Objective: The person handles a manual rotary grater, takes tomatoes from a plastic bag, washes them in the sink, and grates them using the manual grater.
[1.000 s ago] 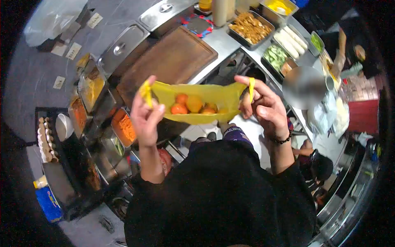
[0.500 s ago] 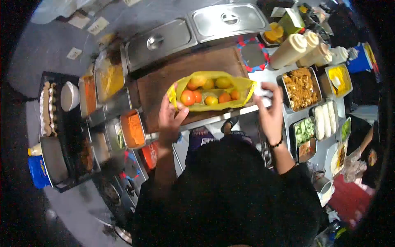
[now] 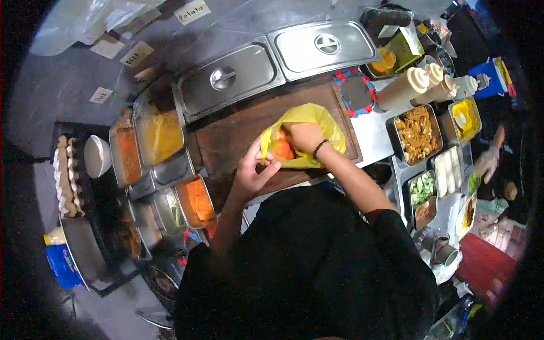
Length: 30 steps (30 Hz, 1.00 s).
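A yellow plastic bag [image 3: 324,116] stands with its mouth open on the brown cutting board [image 3: 224,127]. Inside it, orange-red tomatoes [image 3: 282,149] show between my hands. My left hand [image 3: 255,171] pinches the left edge of the bag between thumb and fingers. Into the bag's mouth reaches my right hand [image 3: 307,137], a dark beaded bracelet on its wrist. The right fingers are hidden among the tomatoes, so whether they grip one does not show.
Two lidded steel pans [image 3: 229,79] line the board's far side. Shredded carrot [image 3: 195,198] and other ingredient containers stand left. At right are squeeze bottles [image 3: 403,89], a pan of cooked meat [image 3: 417,131] and chopped cucumber [image 3: 422,188]. Another person's gloved hand [image 3: 487,162] is at far right.
My right hand has moved from beside the bag's right edge into its mouth. The bag's right side has bunched up, and my left hand still holds the left edge.
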### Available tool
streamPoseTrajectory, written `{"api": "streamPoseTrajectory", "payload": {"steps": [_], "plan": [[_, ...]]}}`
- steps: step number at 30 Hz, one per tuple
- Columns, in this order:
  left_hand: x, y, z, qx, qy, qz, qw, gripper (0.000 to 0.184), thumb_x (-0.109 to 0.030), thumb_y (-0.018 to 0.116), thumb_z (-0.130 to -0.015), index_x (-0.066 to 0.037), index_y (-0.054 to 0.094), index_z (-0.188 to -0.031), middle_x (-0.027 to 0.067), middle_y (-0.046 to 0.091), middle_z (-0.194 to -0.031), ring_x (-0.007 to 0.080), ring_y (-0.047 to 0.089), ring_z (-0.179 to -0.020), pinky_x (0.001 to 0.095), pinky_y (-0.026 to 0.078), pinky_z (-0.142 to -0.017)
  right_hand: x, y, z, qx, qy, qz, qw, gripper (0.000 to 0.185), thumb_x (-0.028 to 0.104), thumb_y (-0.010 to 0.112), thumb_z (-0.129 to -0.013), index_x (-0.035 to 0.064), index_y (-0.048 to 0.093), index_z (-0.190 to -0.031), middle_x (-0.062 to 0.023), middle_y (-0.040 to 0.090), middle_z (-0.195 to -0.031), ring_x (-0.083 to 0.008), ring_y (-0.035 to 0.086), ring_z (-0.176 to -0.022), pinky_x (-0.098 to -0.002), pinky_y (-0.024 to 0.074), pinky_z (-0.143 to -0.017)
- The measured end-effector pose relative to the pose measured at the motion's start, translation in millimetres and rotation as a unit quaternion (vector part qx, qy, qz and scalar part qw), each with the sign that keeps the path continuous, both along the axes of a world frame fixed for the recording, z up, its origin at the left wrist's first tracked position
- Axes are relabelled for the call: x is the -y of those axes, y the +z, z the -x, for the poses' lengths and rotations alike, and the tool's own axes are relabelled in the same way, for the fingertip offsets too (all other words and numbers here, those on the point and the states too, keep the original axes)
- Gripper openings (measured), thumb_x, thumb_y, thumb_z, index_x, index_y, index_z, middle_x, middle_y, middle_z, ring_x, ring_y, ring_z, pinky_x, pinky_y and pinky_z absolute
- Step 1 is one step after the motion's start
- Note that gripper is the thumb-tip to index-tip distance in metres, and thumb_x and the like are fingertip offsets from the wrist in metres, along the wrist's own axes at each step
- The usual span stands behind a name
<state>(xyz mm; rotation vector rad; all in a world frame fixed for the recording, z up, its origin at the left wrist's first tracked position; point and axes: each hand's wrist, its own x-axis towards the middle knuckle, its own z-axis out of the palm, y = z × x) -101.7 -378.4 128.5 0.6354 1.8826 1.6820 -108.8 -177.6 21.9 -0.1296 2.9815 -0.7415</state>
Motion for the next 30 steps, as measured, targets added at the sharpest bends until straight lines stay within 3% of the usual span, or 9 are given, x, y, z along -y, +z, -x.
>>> {"api": "streamPoseTrajectory", "payload": {"steps": [3, 7, 11, 13, 17, 21, 24, 27, 30], "plan": [[8, -15, 11, -0.035, -0.020, -0.002, 0.999, 0.068, -0.001, 0.058, -0.084, -0.005, 0.025, -0.143, 0.0004, 0.056, -0.081, 0.0072, 0.052, -0.069, 0.0202, 0.043, -0.067, -14, 32, -5, 0.114, -0.006, 0.033, 0.993, 0.027, 0.028, 0.061, -0.074, 0.0048, 0.061, -0.088, -0.0196, 0.064, -0.086, -0.0340, 0.063, -0.079, -0.0459, 0.0495, -0.067], [10, -8, 24, 0.031, -0.029, -0.054, 0.998, 0.066, -0.001, 0.057, -0.084, -0.005, 0.026, -0.142, 0.0010, 0.056, -0.080, 0.0078, 0.053, -0.069, 0.0210, 0.044, -0.066, -11, 77, -35, 0.007, -0.134, 0.216, 0.967, 0.030, 0.026, 0.064, -0.067, 0.0030, 0.061, -0.086, -0.0196, 0.063, -0.083, -0.0349, 0.062, -0.081, -0.0435, 0.0484, -0.066], [8, -8, 32, 0.009, -0.056, -0.033, 0.998, 0.065, -0.002, 0.058, -0.083, -0.003, 0.027, -0.141, 0.0017, 0.056, -0.079, 0.0086, 0.053, -0.069, 0.0226, 0.044, -0.067, -6, 70, -40, 0.102, -0.150, 0.124, 0.976, 0.029, 0.026, 0.066, -0.068, 0.0079, 0.061, -0.090, -0.0127, 0.061, -0.064, -0.0290, 0.061, -0.060, -0.0384, 0.0472, -0.056], [9, -5, 31, 0.009, -0.059, -0.009, 0.998, 0.064, -0.003, 0.058, -0.083, -0.003, 0.029, -0.140, 0.0015, 0.056, -0.079, 0.0088, 0.053, -0.069, 0.0228, 0.044, -0.067, 13, 69, -33, -0.030, -0.058, 0.012, 0.998, 0.024, 0.028, 0.067, -0.071, 0.0107, 0.062, -0.087, -0.0114, 0.060, -0.063, -0.0273, 0.062, -0.058, -0.0395, 0.0474, -0.054], [12, -2, 31, 0.015, -0.085, -0.008, 0.996, 0.063, -0.003, 0.059, -0.083, -0.003, 0.030, -0.139, 0.0014, 0.056, -0.078, 0.0089, 0.053, -0.069, 0.0228, 0.044, -0.067, 48, 46, -23, -0.099, 0.017, -0.055, 0.993, 0.020, 0.027, 0.059, -0.078, 0.0146, 0.062, -0.093, -0.0088, 0.063, -0.079, -0.0248, 0.064, -0.065, -0.0379, 0.0495, -0.051], [16, -7, 27, 0.031, -0.094, -0.007, 0.995, 0.061, -0.002, 0.062, -0.083, -0.001, 0.034, -0.136, 0.0020, 0.057, -0.077, 0.0083, 0.055, -0.073, 0.0246, 0.046, -0.071, 69, 42, -21, -0.022, 0.042, -0.128, 0.991, 0.016, 0.022, 0.056, -0.081, 0.0114, 0.061, -0.091, -0.0103, 0.062, -0.086, -0.0251, 0.065, -0.067, -0.0364, 0.0503, -0.052], [21, -7, 27, 0.020, -0.064, -0.005, 0.998, 0.060, -0.003, 0.062, -0.083, -0.001, 0.033, -0.136, 0.0028, 0.058, -0.077, 0.0086, 0.056, -0.073, 0.0254, 0.046, -0.070, 63, 50, -26, -0.027, -0.132, -0.112, 0.985, 0.011, 0.019, 0.056, -0.081, 0.0107, 0.063, -0.083, -0.0081, 0.062, -0.081, -0.0235, 0.066, -0.070, -0.0357, 0.0511, -0.053], [25, -8, 27, 0.077, -0.047, 0.007, 0.996, 0.064, 0.000, 0.059, -0.082, -0.005, 0.030, -0.140, 0.0018, 0.056, -0.079, 0.0097, 0.054, -0.070, 0.0240, 0.046, -0.067, 31, 50, -9, 0.266, -0.109, -0.154, 0.945, 0.020, 0.022, 0.056, -0.083, 0.0132, 0.068, -0.096, -0.0095, 0.067, -0.099, -0.0224, 0.068, -0.080, -0.0365, 0.0533, -0.063], [25, -26, 27, -0.025, -0.070, 0.038, 0.997, 0.061, -0.009, 0.063, -0.084, -0.001, 0.032, -0.136, 0.0067, 0.062, -0.081, 0.0126, 0.059, -0.073, 0.0277, 0.048, -0.072, 21, 31, 3, 0.197, -0.127, -0.216, 0.948, 0.025, 0.025, 0.059, -0.081, 0.0136, 0.069, -0.101, -0.0078, 0.067, -0.105, -0.0210, 0.067, -0.088, -0.0361, 0.0533, -0.070]]}}
